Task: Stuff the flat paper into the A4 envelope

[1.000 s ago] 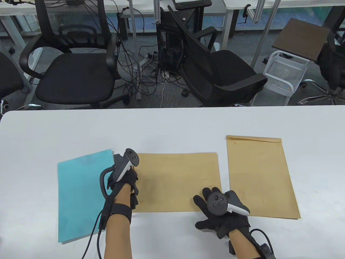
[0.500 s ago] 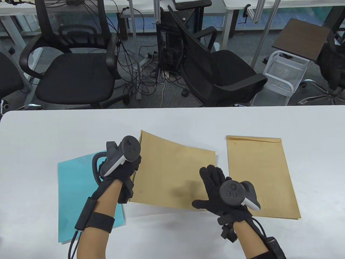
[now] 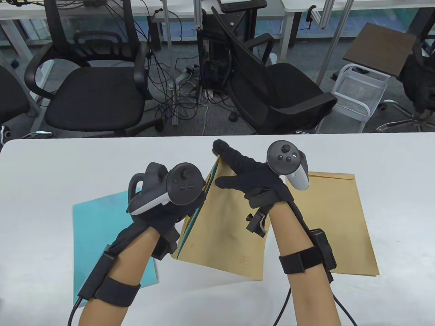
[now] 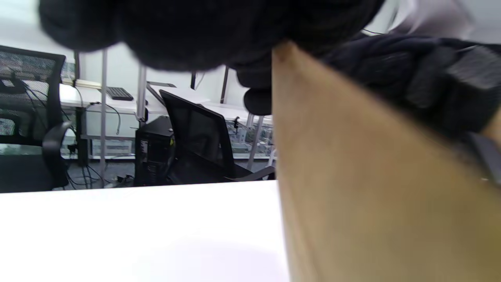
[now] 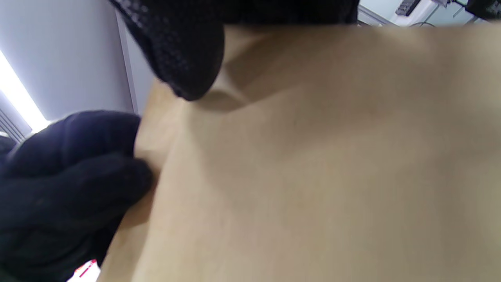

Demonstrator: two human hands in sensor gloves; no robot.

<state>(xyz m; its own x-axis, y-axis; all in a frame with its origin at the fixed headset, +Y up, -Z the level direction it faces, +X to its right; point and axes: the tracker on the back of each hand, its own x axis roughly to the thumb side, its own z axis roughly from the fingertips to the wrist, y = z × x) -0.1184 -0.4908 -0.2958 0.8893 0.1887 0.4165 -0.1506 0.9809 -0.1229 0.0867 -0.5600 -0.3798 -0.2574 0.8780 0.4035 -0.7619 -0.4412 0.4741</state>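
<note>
On my left I see one blue sheet (image 3: pixel 98 237) flat on the table (image 3: pixel 68 163), partly under my left hand (image 3: pixel 170 207), which grips the raised envelope's (image 3: pixel 221 231) left edge. My right hand (image 3: pixel 251 176) pinches its top corner. One second envelope (image 3: pixel 333 224) lies flat at the right, partly behind my right forearm. Two chairs (image 3: pixel 88 95) stand beyond.

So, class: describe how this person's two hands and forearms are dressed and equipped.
The left hand and right hand wear black gloves. A dark grey and white tracker with round buttons sits on each. Bare forearms carry black straps with small black boxes, and black cables trail off.
</note>
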